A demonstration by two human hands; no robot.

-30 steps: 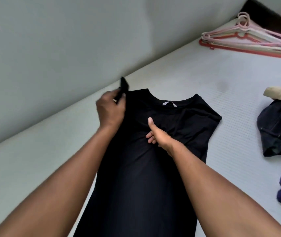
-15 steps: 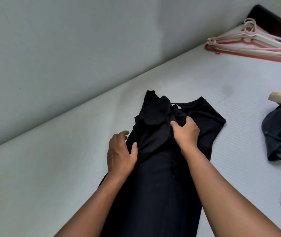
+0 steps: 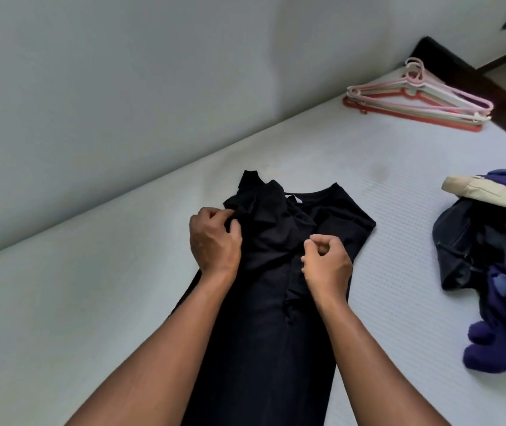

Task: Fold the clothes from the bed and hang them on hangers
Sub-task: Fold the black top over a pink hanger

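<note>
A black T-shirt (image 3: 264,318) lies lengthwise on the white bed (image 3: 368,186), collar away from me. Its left sleeve is folded in and bunched over the chest. My left hand (image 3: 214,241) pinches the bunched fabric at the shirt's left edge. My right hand (image 3: 325,262) rests on the chest right of the middle, fingers curled around a fold of the cloth. A stack of pink, cream and red hangers (image 3: 420,99) lies at the far right end of the bed, well beyond both hands.
A pile of dark blue and purple clothes (image 3: 491,265) with a beige piece (image 3: 479,192) on top sits at the right. A grey wall (image 3: 122,87) runs along the bed's left side. A dark headboard (image 3: 460,69) stands behind the hangers.
The left sleeve has been folded over the chest. My left hand moved up to the bunched fabric at the left edge; my right hand slid down and curled its fingers.
</note>
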